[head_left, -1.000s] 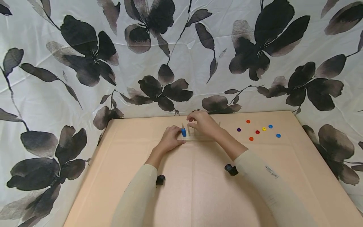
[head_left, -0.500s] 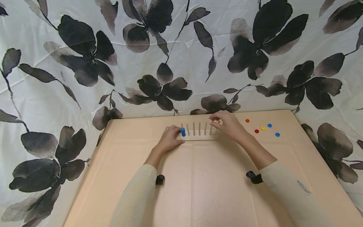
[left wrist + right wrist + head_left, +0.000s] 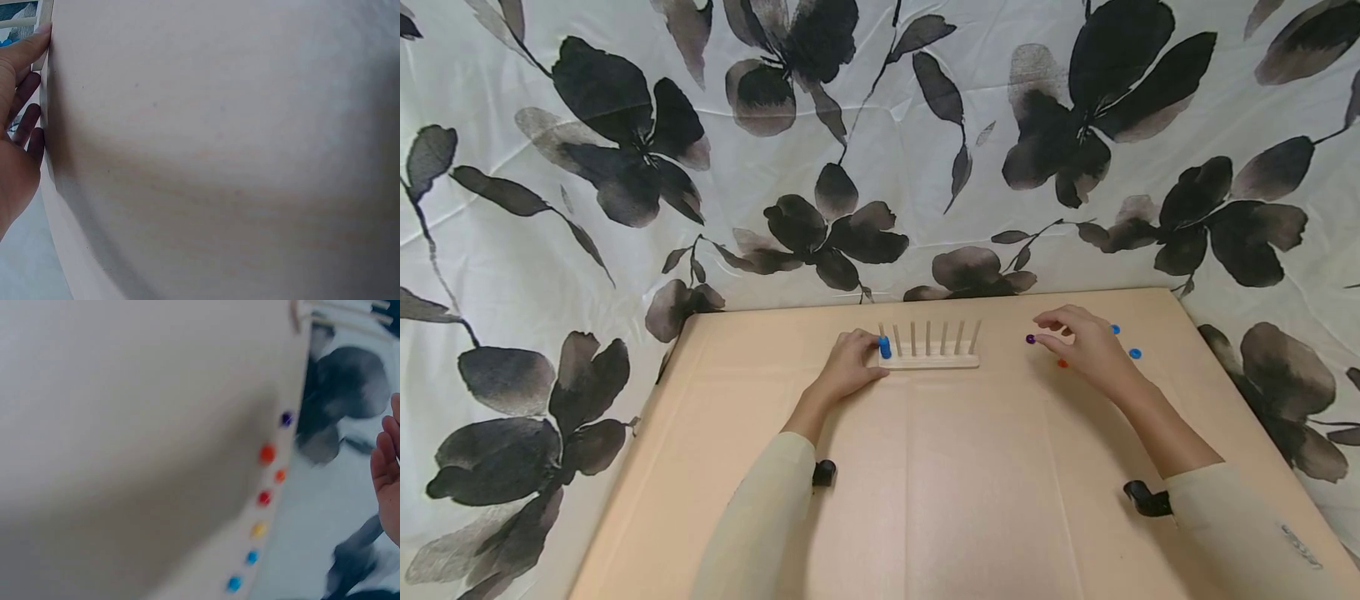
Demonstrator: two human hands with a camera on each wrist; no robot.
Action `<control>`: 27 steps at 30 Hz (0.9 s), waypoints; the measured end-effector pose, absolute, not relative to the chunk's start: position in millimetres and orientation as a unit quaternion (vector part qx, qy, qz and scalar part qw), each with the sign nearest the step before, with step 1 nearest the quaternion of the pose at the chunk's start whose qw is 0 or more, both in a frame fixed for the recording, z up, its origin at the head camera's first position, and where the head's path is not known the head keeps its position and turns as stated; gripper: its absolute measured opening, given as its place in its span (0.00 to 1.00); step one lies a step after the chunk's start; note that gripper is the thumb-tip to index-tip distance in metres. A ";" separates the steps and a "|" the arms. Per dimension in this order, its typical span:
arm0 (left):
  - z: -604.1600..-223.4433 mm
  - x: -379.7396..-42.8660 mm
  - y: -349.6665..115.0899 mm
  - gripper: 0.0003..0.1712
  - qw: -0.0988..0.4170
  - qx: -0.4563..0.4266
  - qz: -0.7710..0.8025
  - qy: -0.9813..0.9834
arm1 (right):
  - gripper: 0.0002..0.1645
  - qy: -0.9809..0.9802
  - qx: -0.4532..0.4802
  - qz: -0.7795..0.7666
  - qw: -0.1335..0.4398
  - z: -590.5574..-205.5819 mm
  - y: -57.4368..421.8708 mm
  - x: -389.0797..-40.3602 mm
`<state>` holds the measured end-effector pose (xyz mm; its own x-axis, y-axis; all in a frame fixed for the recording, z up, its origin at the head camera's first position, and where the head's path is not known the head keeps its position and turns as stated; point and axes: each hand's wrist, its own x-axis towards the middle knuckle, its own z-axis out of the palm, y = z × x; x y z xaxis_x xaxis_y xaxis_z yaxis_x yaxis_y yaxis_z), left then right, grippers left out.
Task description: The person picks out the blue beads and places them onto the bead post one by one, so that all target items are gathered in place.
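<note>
My left hand (image 3: 850, 362) grips the left end of a wooden peg rack (image 3: 936, 362), thumb at the front edge of its base. Blue beads (image 3: 885, 347) are stacked on the leftmost peg, and the other pegs stand bare. Away from the rack, my right hand (image 3: 1082, 346) hovers over loose beads, thumb and forefinger spread apart with nothing between them. A purple bead (image 3: 1031, 339) sits right by its fingertips. Below the hand shows an orange bead (image 3: 1062, 363). The hand hides the red and yellow beads in the head view.
Two blue beads (image 3: 1136, 354) lie beyond the right hand. In the right wrist view, a red bead (image 3: 264, 498) and a yellow bead (image 3: 259, 529) show in the row. A floral cloth (image 3: 835, 150) hangs behind the table (image 3: 985, 467).
My right hand has moved from over the rack rightward to the loose beads, uncovering the bare pegs. The left hand stays at the rack's left end.
</note>
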<state>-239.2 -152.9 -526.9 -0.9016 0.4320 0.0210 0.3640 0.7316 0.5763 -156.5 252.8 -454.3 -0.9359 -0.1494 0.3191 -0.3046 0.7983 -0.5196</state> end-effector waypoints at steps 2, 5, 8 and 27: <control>-527.1 -239.5 -152.7 0.35 0.056 0.216 0.298 0.928 | 0.17 -0.939 0.116 0.285 0.152 -462.3 268.3 -152.1; -526.5 -239.9 -152.4 0.35 0.054 0.219 0.296 0.928 | 0.17 -0.938 0.111 0.277 0.175 -473.2 290.4 -145.8; -526.0 -240.1 -151.9 0.35 0.054 0.220 0.295 0.928 | 0.18 -0.942 0.087 0.272 0.175 -480.3 310.3 -139.7; -522.3 -237.0 -149.7 0.35 0.064 0.199 0.299 0.931 | 0.35 -0.947 -0.098 0.305 0.021 -500.9 385.1 -132.7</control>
